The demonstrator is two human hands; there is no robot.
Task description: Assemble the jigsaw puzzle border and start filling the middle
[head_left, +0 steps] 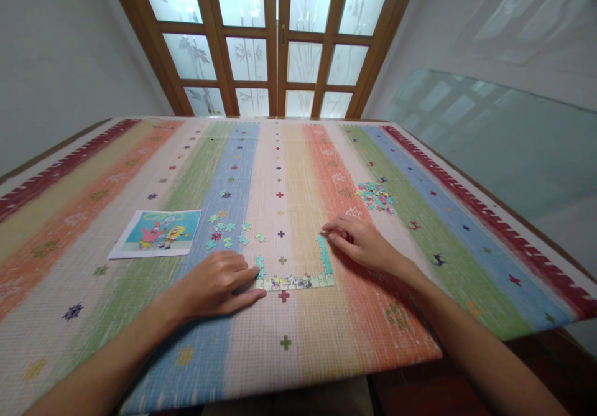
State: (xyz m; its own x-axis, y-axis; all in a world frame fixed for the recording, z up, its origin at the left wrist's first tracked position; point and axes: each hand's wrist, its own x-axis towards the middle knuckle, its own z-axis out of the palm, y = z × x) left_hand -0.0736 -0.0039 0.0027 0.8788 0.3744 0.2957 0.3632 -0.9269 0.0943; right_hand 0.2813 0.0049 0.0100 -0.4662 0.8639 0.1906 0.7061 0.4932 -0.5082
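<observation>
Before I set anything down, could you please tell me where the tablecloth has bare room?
The tablecloth shows bare patches between the loose pieces and the puzzle pile, left of the printed picture, and right of the pile. It is crowded among those pieces and at the partial frame between left hand and right hand.

The left forearm (125,332) and right forearm (471,323) reach inward from the surface's (261,360) near edge, the 2 hands apart. The left hand (224,282) is palm down, thumb and index finger parted; the right hand (357,239), farther from that edge, has bent fingers.
</observation>
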